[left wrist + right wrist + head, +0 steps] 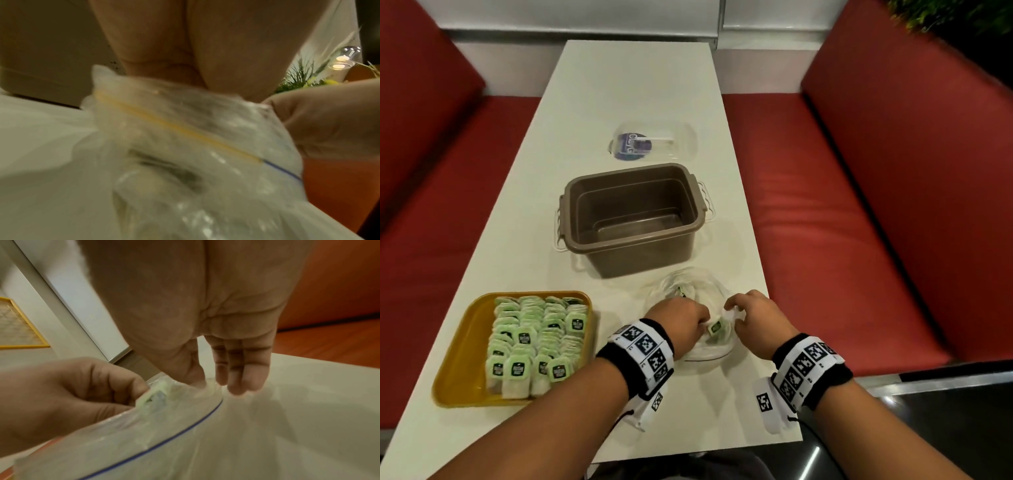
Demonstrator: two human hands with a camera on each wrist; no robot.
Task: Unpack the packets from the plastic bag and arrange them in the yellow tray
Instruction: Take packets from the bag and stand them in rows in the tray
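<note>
Both hands at the mouth of the clear plastic bag (690, 298), which lies on the white table (619, 89) just right of the yellow tray (457, 346).

L hand (678, 320): fingers curled, reaching into the bag opening. In the right wrist view they pinch a green packet (153, 395) at the fingertips, the packet just inside the bag rim w/ the blue zip line. In the head view the same packet (715, 329) sits between the two hands, touching the L fingertips.

R hand (756, 317): thumb and forefinger pinch the bag's edge next to the packet; the other fingers (244, 368) hang fairly straight, tips at the plastic. No packet in the R hand.

More packets show faintly deeper in the bag, beyond both sets of fingers; count unclear.

Tray well to the left of the L fingers, holding rows of green packets (534, 339), mostly overlapping.

Brown tub (633, 219) beyond the bag; clear lid (654, 142) farther back.
</note>
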